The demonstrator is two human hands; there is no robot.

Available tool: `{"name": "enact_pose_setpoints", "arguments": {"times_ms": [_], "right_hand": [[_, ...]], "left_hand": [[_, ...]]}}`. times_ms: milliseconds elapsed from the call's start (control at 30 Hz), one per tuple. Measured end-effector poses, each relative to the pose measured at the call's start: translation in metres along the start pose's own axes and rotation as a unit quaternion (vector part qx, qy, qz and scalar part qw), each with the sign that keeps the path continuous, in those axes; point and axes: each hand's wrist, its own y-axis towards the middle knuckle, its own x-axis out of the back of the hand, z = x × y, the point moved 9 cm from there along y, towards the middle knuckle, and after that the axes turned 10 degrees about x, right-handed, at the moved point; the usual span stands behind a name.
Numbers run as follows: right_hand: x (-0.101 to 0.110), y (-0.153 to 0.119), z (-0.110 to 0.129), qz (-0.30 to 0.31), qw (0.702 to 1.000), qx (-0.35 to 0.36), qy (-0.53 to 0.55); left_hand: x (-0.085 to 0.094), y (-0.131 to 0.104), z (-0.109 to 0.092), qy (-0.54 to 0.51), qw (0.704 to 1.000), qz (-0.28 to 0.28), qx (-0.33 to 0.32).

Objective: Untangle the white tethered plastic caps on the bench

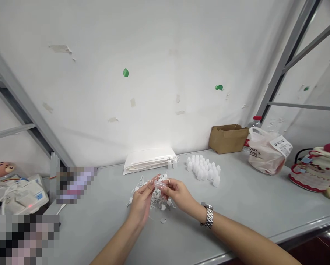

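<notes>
My left hand [141,201] and my right hand [178,194] meet above the grey table [250,206], both pinching a small clear plastic vial [161,184] between the fingertips. A metal watch [207,215] sits on my right wrist. Under the hands lies a loose pile of small white caps [156,198], with one white ring [163,220] lying apart in front. Behind and to the right stand several small white capped bottles [203,169] in a cluster. Two more bottles [172,163] stand by a stack of white sheets [150,159].
A brown cardboard box [228,138] and a water bottle [253,125] stand against the wall at the back right. A filled plastic bag [266,152] and a red-and-white pot [318,167] lie right. A white device with cables [24,195] sits left. Metal shelf struts flank both sides.
</notes>
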Motion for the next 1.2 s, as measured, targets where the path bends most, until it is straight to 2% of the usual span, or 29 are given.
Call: {"name": "enact_pose_setpoints", "arguments": {"times_ms": [133,300,433,567,700,767,833,900,967,1067,1200], "right_hand": [[-0.005,-0.001,-0.011,0.020,0.989,-0.069,0.129],[-0.013,-0.003,-0.021,0.051,0.947,-0.141,0.285],[-0.022,-0.001,-0.018,0.080,0.926,-0.134,0.343],[-0.027,-0.003,-0.016,0.099,0.934,-0.119,0.323],[-0.017,-0.001,-0.018,0.127,0.959,-0.137,0.212],[0.005,0.006,-0.016,0.121,0.981,-0.125,0.088],[0.043,0.018,-0.006,0.066,0.993,-0.074,-0.068],[0.073,0.024,0.002,0.034,0.976,-0.045,-0.210],[0.089,0.026,0.000,0.048,0.948,-0.054,-0.309],[0.092,0.024,-0.010,0.061,0.926,-0.069,-0.365],[0.077,0.021,-0.022,0.062,0.917,-0.070,-0.388]], "left_hand": [[-0.004,0.001,0.001,0.023,1.000,0.020,0.001],[-0.013,-0.002,-0.003,0.039,0.999,0.032,-0.007],[-0.021,-0.007,-0.003,0.085,0.995,0.047,-0.014],[-0.024,-0.010,0.000,0.104,0.993,0.056,-0.011],[-0.019,-0.009,-0.002,0.096,0.994,0.044,-0.007],[-0.015,-0.008,-0.005,0.084,0.996,0.027,-0.012],[-0.010,-0.007,-0.008,0.065,0.998,0.009,-0.015],[-0.005,-0.006,-0.009,0.047,0.999,-0.007,-0.005],[0.000,-0.006,-0.007,0.036,0.999,-0.029,0.012],[0.008,-0.006,-0.002,0.028,0.996,-0.070,0.037],[0.013,-0.004,0.005,0.027,0.995,-0.083,0.052]]}}
